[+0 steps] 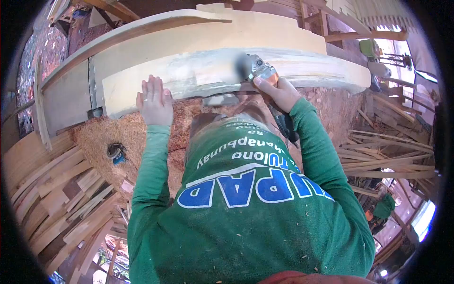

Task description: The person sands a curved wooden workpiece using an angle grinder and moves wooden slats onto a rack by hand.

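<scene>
A long pale wooden plank (198,71) lies across the bench in front of me, its near edge facing my body. My left hand (157,102) rests on that near edge towards the left end, fingers stretched out over the wood. My right hand (282,93) is wrapped round an angle grinder (261,71) right of the middle. The grinder's dark round disc (242,66) is blurred and sits over the plank's face; whether it touches the wood I cannot tell. Whitish and grey streaks mark the plank around it.
Behind the plank lie wider boards (274,31) and a curved wooden strip (142,29). Sawdust and shavings (113,132) cover the ground, with a small blue-and-dark object (117,154) on it. Wood offcuts (66,203) are heaped at left; thin strips (388,154) lie piled at right.
</scene>
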A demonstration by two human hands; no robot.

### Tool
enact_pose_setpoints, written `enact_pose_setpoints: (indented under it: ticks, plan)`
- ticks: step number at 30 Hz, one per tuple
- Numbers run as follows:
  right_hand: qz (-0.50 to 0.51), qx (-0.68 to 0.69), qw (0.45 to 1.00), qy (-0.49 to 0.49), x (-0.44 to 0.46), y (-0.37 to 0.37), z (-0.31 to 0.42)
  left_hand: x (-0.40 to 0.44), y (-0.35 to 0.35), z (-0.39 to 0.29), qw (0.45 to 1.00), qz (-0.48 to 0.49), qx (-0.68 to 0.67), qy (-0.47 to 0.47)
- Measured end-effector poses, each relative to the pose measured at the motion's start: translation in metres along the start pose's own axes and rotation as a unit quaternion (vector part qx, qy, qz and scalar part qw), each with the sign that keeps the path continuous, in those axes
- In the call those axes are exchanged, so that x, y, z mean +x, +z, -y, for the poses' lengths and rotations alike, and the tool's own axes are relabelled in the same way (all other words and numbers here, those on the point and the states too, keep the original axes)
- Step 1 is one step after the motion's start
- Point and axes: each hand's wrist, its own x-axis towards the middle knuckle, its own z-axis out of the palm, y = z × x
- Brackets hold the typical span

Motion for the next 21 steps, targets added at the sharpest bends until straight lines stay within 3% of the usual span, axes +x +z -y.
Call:
enact_pose_setpoints:
  ticks: [7,10,14,17,21]
  plan:
    - [0.037,-0.091,0.995,-0.022,0.010,0.060,0.037,-0.002,-0.014,0.001,0.995,-0.025,-0.088,-0.026]
    - [0.050,-0.092,0.991,-0.089,0.022,0.089,0.040,0.000,-0.007,-0.007,0.995,-0.025,-0.100,-0.014]
    - [0.065,-0.058,0.993,-0.084,0.014,0.092,0.051,0.006,0.005,-0.017,0.995,-0.018,-0.093,0.032]
    - [0.018,-0.062,0.990,-0.128,0.003,0.080,0.036,0.019,0.005,-0.032,0.989,-0.001,-0.140,0.045]
    - [-0.067,-0.039,0.996,-0.042,-0.010,0.040,-0.010,0.034,0.017,-0.058,0.972,0.045,-0.220,0.070]
